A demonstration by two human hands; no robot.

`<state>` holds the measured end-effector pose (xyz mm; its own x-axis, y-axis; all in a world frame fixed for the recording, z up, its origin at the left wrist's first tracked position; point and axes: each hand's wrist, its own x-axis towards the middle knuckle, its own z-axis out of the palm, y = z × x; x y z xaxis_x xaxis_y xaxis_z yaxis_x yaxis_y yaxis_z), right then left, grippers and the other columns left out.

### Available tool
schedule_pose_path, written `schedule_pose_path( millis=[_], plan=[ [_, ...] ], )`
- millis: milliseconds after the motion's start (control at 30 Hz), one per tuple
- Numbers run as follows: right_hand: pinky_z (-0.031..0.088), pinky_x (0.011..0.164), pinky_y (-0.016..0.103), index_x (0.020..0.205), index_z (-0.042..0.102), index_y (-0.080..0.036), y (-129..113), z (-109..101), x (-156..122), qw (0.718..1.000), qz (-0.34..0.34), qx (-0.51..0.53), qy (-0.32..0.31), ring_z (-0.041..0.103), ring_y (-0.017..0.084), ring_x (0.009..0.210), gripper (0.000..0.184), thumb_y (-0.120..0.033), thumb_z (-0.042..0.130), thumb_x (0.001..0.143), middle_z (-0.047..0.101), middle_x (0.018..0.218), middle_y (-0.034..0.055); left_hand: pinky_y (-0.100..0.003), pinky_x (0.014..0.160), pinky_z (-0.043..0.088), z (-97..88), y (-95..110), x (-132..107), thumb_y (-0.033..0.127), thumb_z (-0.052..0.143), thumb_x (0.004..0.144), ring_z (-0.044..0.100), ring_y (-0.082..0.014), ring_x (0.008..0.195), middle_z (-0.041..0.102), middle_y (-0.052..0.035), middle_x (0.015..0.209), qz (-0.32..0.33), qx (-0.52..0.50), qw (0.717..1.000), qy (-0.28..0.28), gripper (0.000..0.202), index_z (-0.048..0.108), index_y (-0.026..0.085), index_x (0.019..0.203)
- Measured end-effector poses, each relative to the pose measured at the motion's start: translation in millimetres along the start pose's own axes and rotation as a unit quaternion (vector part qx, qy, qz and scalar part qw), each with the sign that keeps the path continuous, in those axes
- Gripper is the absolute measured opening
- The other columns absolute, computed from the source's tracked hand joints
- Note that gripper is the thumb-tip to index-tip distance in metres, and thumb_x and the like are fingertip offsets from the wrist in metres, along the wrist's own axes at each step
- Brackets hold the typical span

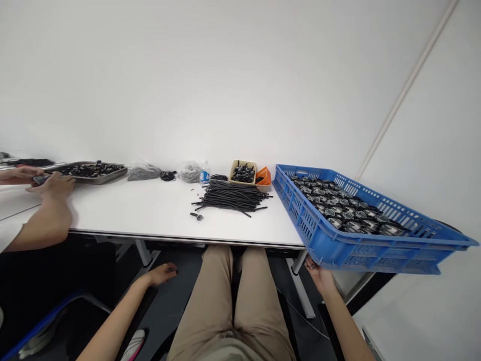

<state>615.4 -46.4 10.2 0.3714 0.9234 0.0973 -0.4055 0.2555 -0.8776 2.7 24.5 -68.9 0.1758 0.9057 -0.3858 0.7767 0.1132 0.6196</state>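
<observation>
The blue crate [361, 245] is a perforated plastic tray with latticed walls. It overhangs the right end of the white table [150, 210] and tilts, with its near corner lowest. It holds rows of round black-and-silver parts [338, 205] packed closely together.

The right hand [319, 273] is under the crate's near left corner, fingers [311, 264] touching the underside. Whether they curl around the rim cannot be told. The left hand [162, 274] hangs below the table edge, clear of everything, fingers loosely spread and holding nothing.

Just left of the crate stand a small orange basket [264, 176] and a beige bin [243, 172] of black parts. In front of them lies a loose pile of thin black rods [231, 196], with one small stray part [198, 216] near the table's front edge. Further left are a small bottle with a blue label [204, 175], two clear bags of small parts [145, 172] and a shallow metal tray [93, 172] of dark pieces.

At the far left, another person's hands [48, 183] rest on the table beside that tray, holding a small dark item.

The table surface between the rods and the metal tray is smooth and bare. The person's legs in tan trousers [229, 301] sit below the front edge.
</observation>
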Motion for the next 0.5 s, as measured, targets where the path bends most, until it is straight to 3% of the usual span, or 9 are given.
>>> schedule_pose_path(
  millis=[100,233,300,500],
  plan=[
    [0.036,0.05,0.027,0.063,0.052,-0.021,-1,12,-7,0.995,0.078,-0.008,-0.053,0.037,0.01,0.047,0.033,-0.036,0.081,0.06,0.042,0.051,-0.0069,-0.035,0.073,0.051,-0.4,-2,1,0.074,0.057,0.059,0.067,-0.027,0.079,0.068,-0.0073,0.087,0.0,-0.003,1.0,-0.003,0.072,0.062,0.019,0.104],
    [0.038,0.056,0.028,0.086,0.068,-0.017,-4,22,-15,0.985,0.118,-0.016,-0.128,0.041,0.012,0.054,0.028,-0.034,0.079,0.066,0.048,0.056,-0.0043,-0.035,0.072,0.051,0.4,-4,2,0.073,0.057,0.058,0.067,-0.0272,0.078,0.068,-0.0087,0.089,-0.002,-0.007,1.0,-0.003,0.071,0.061,0.019,0.105],
    [0.038,0.059,0.028,0.097,0.07,-0.018,-7,24,-19,0.978,0.132,-0.004,-0.162,0.043,0.012,0.057,0.032,-0.033,0.076,0.07,0.049,0.058,-0.0039,-0.034,0.071,0.051,1.3,-4,3,0.073,0.056,0.057,0.067,-0.0274,0.08,0.068,-0.0092,0.09,-0.003,-0.008,1.0,0.0,0.072,0.062,0.019,0.103],
    [0.039,0.063,0.027,0.114,0.067,-0.025,-11,25,-26,0.972,0.146,0.046,-0.18,0.042,0.011,0.059,0.043,-0.025,0.074,0.072,0.048,0.064,-0.005,-0.034,0.069,0.051,1.7,-3,3,0.075,0.056,0.056,0.067,-0.0265,0.079,0.067,-0.0084,0.089,-0.003,-0.006,1.0,0.003,0.074,0.062,0.019,0.104]
  ],
)
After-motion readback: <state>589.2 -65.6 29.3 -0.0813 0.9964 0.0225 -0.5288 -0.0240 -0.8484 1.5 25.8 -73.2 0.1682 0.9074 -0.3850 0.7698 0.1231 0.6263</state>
